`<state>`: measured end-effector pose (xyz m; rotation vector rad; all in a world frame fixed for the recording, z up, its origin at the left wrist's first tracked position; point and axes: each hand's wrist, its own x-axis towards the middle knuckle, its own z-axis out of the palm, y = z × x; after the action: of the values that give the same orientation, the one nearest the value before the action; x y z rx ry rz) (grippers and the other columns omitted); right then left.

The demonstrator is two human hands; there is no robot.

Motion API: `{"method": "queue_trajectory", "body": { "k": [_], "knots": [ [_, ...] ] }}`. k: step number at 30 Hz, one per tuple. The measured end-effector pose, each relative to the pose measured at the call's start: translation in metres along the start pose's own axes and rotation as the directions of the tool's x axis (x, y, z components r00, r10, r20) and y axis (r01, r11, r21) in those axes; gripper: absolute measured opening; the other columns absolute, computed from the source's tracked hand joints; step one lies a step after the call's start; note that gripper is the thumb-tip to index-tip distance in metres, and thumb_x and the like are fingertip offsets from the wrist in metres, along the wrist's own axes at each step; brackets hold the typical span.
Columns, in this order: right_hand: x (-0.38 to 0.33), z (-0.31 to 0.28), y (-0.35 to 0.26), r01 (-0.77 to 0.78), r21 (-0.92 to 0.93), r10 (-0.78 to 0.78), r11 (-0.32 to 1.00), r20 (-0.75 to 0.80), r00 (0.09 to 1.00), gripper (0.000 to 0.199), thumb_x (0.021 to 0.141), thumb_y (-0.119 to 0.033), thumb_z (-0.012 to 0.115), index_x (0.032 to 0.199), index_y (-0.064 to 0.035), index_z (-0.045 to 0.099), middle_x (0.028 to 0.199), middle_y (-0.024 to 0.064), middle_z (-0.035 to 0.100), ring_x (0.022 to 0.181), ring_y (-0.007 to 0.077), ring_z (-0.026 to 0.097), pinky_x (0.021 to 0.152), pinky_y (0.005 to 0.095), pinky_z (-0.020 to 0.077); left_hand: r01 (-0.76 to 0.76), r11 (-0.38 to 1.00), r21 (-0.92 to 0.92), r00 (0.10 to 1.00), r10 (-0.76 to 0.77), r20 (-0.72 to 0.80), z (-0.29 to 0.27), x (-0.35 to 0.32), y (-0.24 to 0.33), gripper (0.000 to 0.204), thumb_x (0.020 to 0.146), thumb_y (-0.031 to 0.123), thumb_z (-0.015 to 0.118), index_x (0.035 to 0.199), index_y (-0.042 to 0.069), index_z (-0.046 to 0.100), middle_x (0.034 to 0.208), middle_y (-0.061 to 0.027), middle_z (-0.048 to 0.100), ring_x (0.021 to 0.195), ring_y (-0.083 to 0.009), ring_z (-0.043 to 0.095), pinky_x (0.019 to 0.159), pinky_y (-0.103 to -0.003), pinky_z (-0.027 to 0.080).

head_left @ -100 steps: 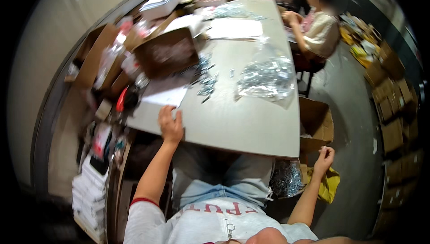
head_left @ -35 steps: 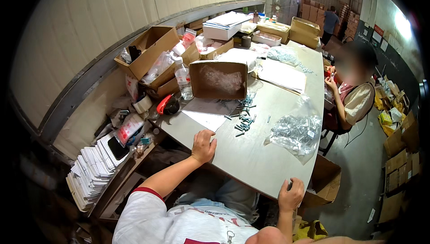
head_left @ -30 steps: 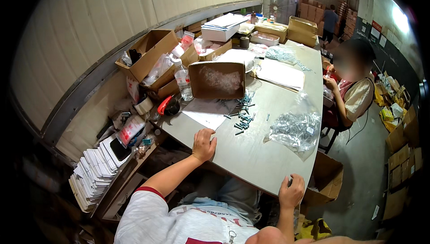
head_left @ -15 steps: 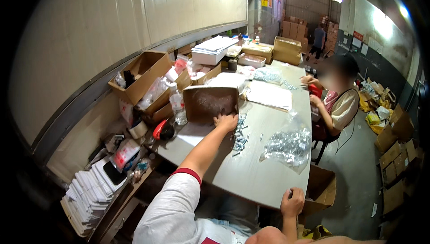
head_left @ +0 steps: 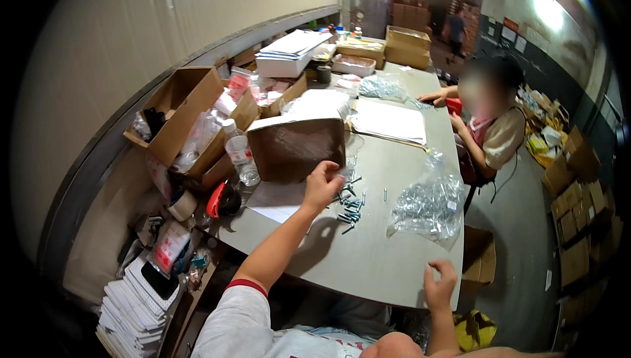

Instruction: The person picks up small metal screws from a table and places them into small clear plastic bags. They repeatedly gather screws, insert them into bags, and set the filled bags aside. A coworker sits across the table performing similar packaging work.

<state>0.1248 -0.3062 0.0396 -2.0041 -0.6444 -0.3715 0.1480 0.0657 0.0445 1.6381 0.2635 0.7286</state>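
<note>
My left hand (head_left: 322,188) is over the table in front of a tilted brown open box (head_left: 296,151), fingers curled together; what they hold, if anything, is too small to make out. Beside its fingertips lies a loose pile of metal screws (head_left: 350,212), and a single screw (head_left: 385,194) sits apart to the right. Close to the table's near right edge is my right hand (head_left: 440,286), fingers curled in, their contents hidden. Between that hand and the far side rests a clear plastic bag (head_left: 428,207) full of small metal parts.
Left of the brown box stand a water bottle (head_left: 240,153), a red and black tape dispenser (head_left: 223,200) and cardboard boxes (head_left: 187,111). White papers (head_left: 389,121) lie farther back. A seated co-worker (head_left: 496,134) is at the table's right side; a carton (head_left: 478,256) stands below its edge.
My left hand has drawn back and lifted from beside the brown box. My right hand has turned, its thumb side now upward. The view has shifted slightly.
</note>
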Motion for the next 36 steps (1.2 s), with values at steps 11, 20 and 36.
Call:
{"method": "queue_trajectory", "body": {
  "k": [11,20,36],
  "knots": [
    [0.104,0.125,-0.019,-0.035,0.365,-0.035,0.93,0.181,0.983,0.018,0.082,-0.003,0.064,0.099,0.0024,0.061,0.089,0.0123,0.064,0.079,0.0213,0.066,0.069,0.0295,0.0526,0.557,0.772,-0.306,0.726,-0.273,0.631,0.053,-0.054,-0.002,0.018,0.089,0.015,0.064,0.103,0.002,0.065,0.088,0.0026,0.061,0.078,-0.0056,0.052,0.069,-0.021,0.041],
    [0.096,0.118,-0.016,0.036,0.229,-0.087,0.973,0.215,0.973,0.014,0.077,0.006,0.061,0.09,0.0007,0.063,0.085,0.0111,0.063,0.074,0.0198,0.063,0.065,0.0287,0.0502,0.62,0.738,-0.267,0.668,-0.319,0.672,0.051,-0.06,-0.005,0.018,0.095,0.016,0.055,0.098,0.0,0.063,0.087,-0.0034,0.065,0.076,-0.0086,0.06,0.068,-0.022,0.05],
    [0.089,0.119,-0.021,0.005,0.399,-0.102,0.917,0.223,0.97,0.021,0.078,0.003,0.062,0.098,-0.0008,0.056,0.09,0.0132,0.07,0.085,0.0232,0.07,0.074,0.0315,0.0545,-0.152,0.988,0.024,0.895,0.127,0.427,0.046,-0.059,0.004,0.016,0.085,0.014,0.069,0.086,-0.002,0.069,0.064,-0.0051,0.063,0.055,-0.0071,0.053,0.05,-0.023,0.042]
  ]
}}
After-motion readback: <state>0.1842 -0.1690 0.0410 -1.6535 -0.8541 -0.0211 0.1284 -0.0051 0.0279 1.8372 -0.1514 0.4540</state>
